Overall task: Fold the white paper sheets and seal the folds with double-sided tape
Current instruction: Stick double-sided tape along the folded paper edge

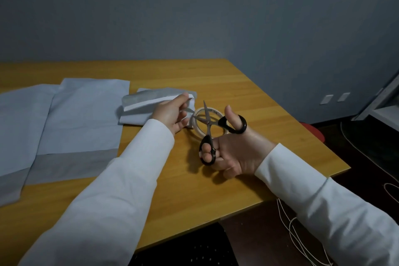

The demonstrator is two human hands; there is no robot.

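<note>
My left hand [171, 115] pinches a short strip of tape pulled from the roll of double-sided tape [199, 124], which lies flat on the wooden table [248, 97]. My right hand [234, 151] grips black-handled scissors [207, 127], thumb through one loop and fingers through the other, with the blades spread around the strip. A folded white paper sheet [146, 101] lies just behind my left hand. Two larger white sheets [84, 114] lie flat and overlapping at the left.
The table's right edge runs diagonally close to my right arm. Beyond it are a red stool [314, 131], white cords on the dark floor [302, 233] and a white shelf unit [384, 104]. A dark chair seat [190, 248] sits below the front edge.
</note>
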